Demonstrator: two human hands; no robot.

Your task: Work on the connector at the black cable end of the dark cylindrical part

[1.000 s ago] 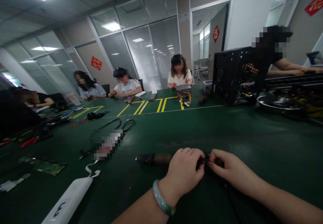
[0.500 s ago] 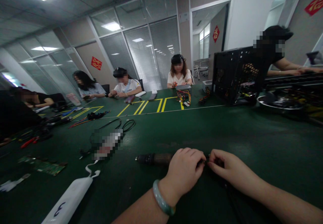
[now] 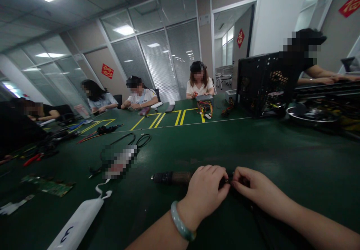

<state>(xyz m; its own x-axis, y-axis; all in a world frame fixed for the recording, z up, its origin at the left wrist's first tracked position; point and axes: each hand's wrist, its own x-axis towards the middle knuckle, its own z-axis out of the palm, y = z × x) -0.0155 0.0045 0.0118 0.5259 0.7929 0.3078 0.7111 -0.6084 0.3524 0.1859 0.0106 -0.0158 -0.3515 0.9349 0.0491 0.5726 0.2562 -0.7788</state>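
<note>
A dark electric screwdriver lies nearly level just above the green table, its narrow tip pointing left. My left hand, with a pale green bangle at the wrist, is wrapped round its rear part. At the tool's right end, my right hand is closed in a pinch, close against the left fingertips. What sits between those right fingers is mostly hidden, with only a small dark bit showing. A dark cord runs from below the right hand toward the front edge of the view.
To the left lie a white power strip, a green circuit board and tangled cables. A black computer case and a metal dish stand at right. Several people sit around the table.
Almost nothing differs. Both hands stay at the screwdriver's rear end, with only slight shifts of the fingers.
</note>
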